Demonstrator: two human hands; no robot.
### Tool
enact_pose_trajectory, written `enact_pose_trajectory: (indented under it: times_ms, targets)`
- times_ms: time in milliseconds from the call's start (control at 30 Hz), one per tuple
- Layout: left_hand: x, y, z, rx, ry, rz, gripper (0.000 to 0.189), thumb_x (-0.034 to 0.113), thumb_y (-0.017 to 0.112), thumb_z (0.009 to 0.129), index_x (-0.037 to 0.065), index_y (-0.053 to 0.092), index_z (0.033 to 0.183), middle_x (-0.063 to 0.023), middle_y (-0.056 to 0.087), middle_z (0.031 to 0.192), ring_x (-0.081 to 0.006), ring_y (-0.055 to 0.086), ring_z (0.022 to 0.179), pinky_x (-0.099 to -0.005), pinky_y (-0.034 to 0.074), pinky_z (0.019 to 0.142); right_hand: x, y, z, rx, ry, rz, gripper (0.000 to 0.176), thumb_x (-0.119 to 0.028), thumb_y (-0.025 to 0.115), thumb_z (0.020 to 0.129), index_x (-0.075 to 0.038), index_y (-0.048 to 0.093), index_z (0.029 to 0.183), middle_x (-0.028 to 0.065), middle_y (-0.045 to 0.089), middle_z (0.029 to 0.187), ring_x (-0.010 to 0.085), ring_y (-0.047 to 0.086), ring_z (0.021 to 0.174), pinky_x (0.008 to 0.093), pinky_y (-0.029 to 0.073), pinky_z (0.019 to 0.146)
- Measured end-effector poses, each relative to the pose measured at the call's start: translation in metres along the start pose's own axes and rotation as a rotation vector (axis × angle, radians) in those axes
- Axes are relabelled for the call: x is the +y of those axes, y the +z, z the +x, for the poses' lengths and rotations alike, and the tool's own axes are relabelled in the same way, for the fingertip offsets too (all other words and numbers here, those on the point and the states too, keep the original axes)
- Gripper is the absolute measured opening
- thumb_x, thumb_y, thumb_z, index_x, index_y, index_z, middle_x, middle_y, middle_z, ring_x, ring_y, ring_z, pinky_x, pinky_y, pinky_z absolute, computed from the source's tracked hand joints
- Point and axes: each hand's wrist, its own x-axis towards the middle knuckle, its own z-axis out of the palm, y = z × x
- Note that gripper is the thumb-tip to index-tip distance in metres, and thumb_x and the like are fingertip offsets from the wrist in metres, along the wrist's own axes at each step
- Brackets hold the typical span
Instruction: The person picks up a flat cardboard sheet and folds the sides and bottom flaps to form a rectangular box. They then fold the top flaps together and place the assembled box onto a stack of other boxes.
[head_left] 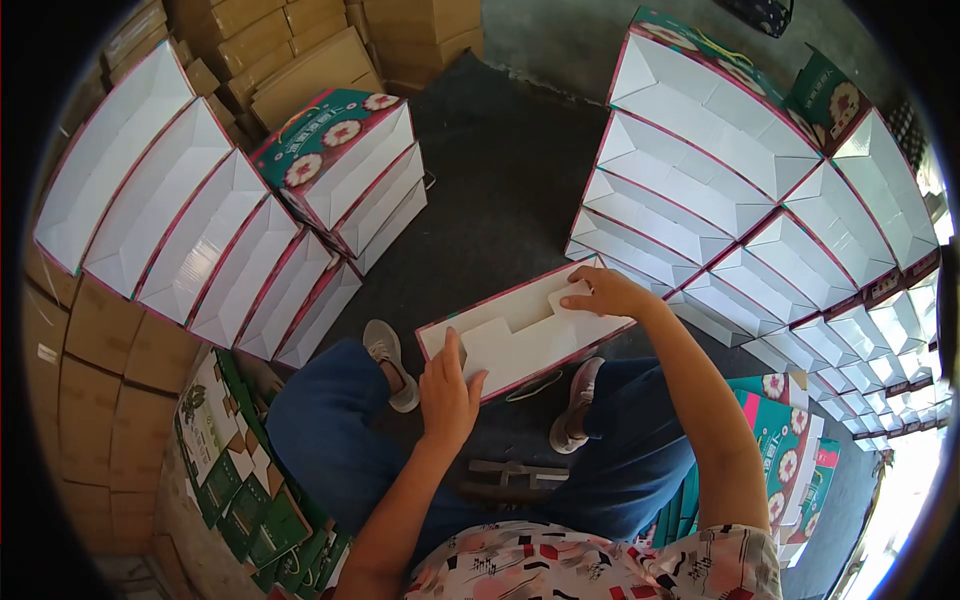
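Note:
An open cardboard gift box [535, 325] with a white inside and red edging lies between my feet, its white flaps partly folded. My left hand [449, 395] rests at the box's near left end, with its fingers stretched out and its thumb apart. At the far right end my right hand [608, 292] bends over the rim. Its thumb and fingers close on a white flap there. A dark cord loop shows beside the box's near side.
Stacked open white boxes [190, 230] stand on the left, with more stacks [700, 160] on the right. Brown cartons [420, 30] line the back and left. Flattened green cartons [250, 510] lie at lower left, and printed green boxes [780, 440] at lower right.

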Motion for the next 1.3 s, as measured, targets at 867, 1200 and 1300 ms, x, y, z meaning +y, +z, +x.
enact_pose_trajectory:
  times_ms: [867,1200,1300]
  targets:
    - [0.0,0.017,0.015,-0.38,0.276,0.215,0.063,0.045,0.067,0.077,-0.008,0.055,0.11,-0.0185,0.055,0.108,-0.0337,0.049,0.104,-0.0451,0.036,0.091,0.005,0.036,-0.013,-0.174,-0.261,-0.469,0.069,-0.053,0.077,0.062,-0.013,0.062,0.115,0.0107,0.056,0.11,0.0288,0.051,0.107,0.0392,0.046,0.087]
    - [0.006,0.004,0.012,-0.178,0.298,0.19,0.067,0.047,0.068,0.076,-0.003,0.052,0.116,-0.0224,0.044,0.126,-0.0364,0.042,0.117,-0.0463,0.032,0.099,0.009,0.036,-0.039,0.113,-0.325,-0.276,0.061,-0.048,0.076,0.067,-0.009,0.063,0.112,0.0121,0.056,0.111,0.0297,0.051,0.108,0.0399,0.044,0.088]
    - [-0.006,-0.002,0.008,0.009,0.177,0.139,0.07,0.047,0.067,0.078,-0.003,0.046,0.123,-0.0238,0.037,0.136,-0.0375,0.037,0.125,-0.0472,0.028,0.104,0.015,0.023,-0.04,0.31,-0.233,-0.061,0.056,-0.046,0.073,0.072,-0.006,0.062,0.109,0.0132,0.057,0.111,0.0311,0.052,0.108,0.0414,0.044,0.09]
